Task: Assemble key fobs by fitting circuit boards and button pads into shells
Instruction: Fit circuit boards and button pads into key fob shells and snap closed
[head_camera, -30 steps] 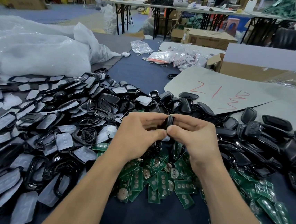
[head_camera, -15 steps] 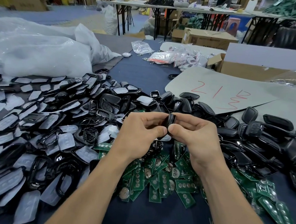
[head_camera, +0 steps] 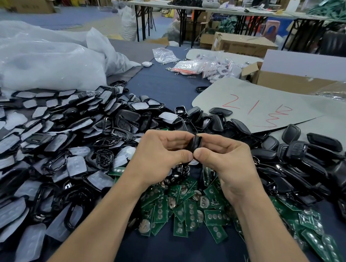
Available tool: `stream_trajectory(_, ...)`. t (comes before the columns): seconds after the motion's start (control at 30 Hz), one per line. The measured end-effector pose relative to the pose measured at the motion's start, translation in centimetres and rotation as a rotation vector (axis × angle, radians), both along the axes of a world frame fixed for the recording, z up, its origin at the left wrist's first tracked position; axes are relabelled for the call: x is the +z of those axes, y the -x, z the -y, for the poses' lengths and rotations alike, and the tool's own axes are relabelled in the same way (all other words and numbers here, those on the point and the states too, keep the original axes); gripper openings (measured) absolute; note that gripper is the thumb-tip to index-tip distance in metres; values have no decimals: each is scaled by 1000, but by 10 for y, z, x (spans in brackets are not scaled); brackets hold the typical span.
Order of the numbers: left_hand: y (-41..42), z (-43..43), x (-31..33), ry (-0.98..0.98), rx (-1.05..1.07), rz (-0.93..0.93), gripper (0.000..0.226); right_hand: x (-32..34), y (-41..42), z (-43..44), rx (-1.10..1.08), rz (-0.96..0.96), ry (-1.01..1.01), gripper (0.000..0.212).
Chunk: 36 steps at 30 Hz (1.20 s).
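Key fob, black and seen edge-on: uneven squeezing could probably leave its halves misaligned, or let it slip into the parts below. It sits between the two thumbs, the left hand and right hand each pinching it with curled fingers, above the worktop. Green circuit boards lie directly beneath, with loose shells heaped on both sides.

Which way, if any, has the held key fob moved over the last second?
No. The key fob keeps its place against the red-marked cardboard sheet.
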<state>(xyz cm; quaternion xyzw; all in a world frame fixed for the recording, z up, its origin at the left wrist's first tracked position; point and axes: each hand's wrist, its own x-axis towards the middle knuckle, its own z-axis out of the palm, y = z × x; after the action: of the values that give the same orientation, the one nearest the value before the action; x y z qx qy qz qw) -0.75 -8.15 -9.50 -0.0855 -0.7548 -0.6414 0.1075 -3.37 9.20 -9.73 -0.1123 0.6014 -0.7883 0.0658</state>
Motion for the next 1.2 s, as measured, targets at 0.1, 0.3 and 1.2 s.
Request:
stream_trajectory(0.1,0,-2,-1,8,36,6,52,-1,0,1,-11,-2,17,32)
stream_trajectory(0.3,2,-5,-5,36,97,-13,46,-2,0,5,-33,33,67,33)
stream_trajectory(1.2,8,-8,-10,-152,52,217,31,-3,-5,12,-58,-286,-151,49)
